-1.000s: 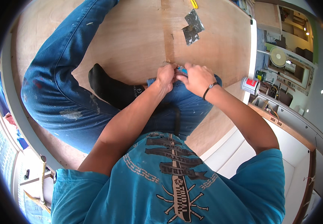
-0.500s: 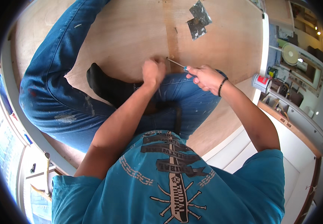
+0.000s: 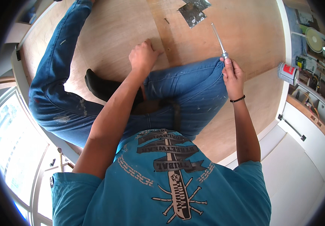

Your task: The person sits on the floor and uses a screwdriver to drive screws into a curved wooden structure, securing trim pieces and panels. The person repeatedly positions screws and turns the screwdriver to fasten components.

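Observation:
My right hand (image 3: 233, 77) is closed around the handle of a screwdriver (image 3: 218, 38). Its metal shaft points up and away over the wooden board, and its tip touches nothing. My left hand (image 3: 143, 57) rests low over the plywood board (image 3: 113, 34), beside a darker seam strip (image 3: 165, 32). The thumb there stands apart from the bent fingers, whose undersides are hidden, and no held thing shows. Farther along the seam lies a small dark screw or nail (image 3: 166, 21). Two silvery square patches (image 3: 192, 15) with pale specks lie to its right.
I sit on the board with my legs bent, a dark sock (image 3: 101, 86) near my left forearm. On the right, beyond a white edge (image 3: 285, 37), stand a red-and-white can (image 3: 287, 73) and a round pale fan (image 3: 314, 39). A window (image 3: 14, 124) is at the left.
My right hand has drawn the screwdriver away from the seam, to the right, and its shaft now points more upward. My left hand has shifted slightly left and away. The view has also shifted.

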`<action>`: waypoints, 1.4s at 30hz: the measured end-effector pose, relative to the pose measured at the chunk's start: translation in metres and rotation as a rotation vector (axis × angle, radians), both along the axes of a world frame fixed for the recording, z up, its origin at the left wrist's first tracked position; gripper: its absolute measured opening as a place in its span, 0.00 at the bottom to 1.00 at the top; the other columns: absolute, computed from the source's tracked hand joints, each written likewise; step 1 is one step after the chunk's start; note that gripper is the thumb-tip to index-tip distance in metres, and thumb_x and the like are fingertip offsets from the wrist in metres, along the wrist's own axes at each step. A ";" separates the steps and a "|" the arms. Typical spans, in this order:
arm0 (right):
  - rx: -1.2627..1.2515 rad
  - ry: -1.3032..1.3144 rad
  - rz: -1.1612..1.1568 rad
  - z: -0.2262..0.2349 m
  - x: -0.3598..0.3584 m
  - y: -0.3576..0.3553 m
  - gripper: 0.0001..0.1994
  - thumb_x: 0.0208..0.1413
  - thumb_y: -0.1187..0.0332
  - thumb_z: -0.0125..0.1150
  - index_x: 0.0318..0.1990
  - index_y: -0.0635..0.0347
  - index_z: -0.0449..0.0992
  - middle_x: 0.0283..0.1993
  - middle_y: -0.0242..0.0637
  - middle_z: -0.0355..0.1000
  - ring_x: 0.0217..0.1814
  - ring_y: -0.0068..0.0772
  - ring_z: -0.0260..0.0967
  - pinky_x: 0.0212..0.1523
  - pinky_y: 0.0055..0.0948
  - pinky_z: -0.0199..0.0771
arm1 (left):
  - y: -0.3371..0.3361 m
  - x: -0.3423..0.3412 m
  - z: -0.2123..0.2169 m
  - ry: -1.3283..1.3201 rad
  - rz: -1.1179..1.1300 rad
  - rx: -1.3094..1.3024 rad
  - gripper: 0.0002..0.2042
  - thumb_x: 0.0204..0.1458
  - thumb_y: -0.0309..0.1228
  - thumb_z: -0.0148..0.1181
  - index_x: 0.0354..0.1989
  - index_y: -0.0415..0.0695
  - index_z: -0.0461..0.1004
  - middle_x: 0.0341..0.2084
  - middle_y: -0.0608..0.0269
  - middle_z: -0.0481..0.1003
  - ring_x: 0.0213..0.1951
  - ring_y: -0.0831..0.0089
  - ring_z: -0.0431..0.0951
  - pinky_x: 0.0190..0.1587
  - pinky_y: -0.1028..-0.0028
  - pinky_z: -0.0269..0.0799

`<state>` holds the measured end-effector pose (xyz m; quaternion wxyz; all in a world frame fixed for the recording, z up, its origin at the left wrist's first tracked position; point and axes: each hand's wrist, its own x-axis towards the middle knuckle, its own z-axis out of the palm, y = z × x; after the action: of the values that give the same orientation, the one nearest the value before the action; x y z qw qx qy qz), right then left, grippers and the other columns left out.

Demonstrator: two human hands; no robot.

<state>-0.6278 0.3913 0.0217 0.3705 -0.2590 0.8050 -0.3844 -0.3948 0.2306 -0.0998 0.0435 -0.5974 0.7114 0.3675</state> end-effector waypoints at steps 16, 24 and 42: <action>-0.267 -0.246 -0.050 -0.012 -0.019 0.013 0.18 0.75 0.56 0.51 0.53 0.63 0.79 0.23 0.20 0.59 0.18 0.06 0.49 0.16 0.15 0.44 | -0.022 -0.002 -0.030 0.027 0.023 0.245 0.21 0.45 0.49 0.76 0.40 0.47 0.83 0.34 0.57 0.85 0.42 0.57 0.85 0.46 0.60 0.79; -0.298 -0.282 -0.061 -0.011 -0.024 0.014 0.18 0.76 0.57 0.48 0.55 0.63 0.78 0.23 0.20 0.58 0.17 0.06 0.48 0.16 0.14 0.44 | -0.024 -0.022 -0.017 0.068 -0.045 -0.095 0.14 0.56 0.40 0.67 0.44 0.46 0.81 0.35 0.58 0.84 0.40 0.58 0.85 0.45 0.62 0.78; -0.287 0.108 0.160 0.008 0.056 0.023 0.17 0.68 0.62 0.64 0.53 0.68 0.78 0.32 0.45 0.80 0.30 0.29 0.79 0.32 0.28 0.74 | -0.039 -0.022 0.076 1.132 0.450 0.643 0.12 0.70 0.30 0.54 0.55 0.36 0.74 0.41 0.61 0.79 0.43 0.72 0.79 0.51 0.73 0.75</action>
<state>-0.5720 0.4145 0.0299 0.3152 -0.3929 0.7374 -0.4501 -0.4173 0.1917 -0.0239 -0.2371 -0.4041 0.3391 0.8158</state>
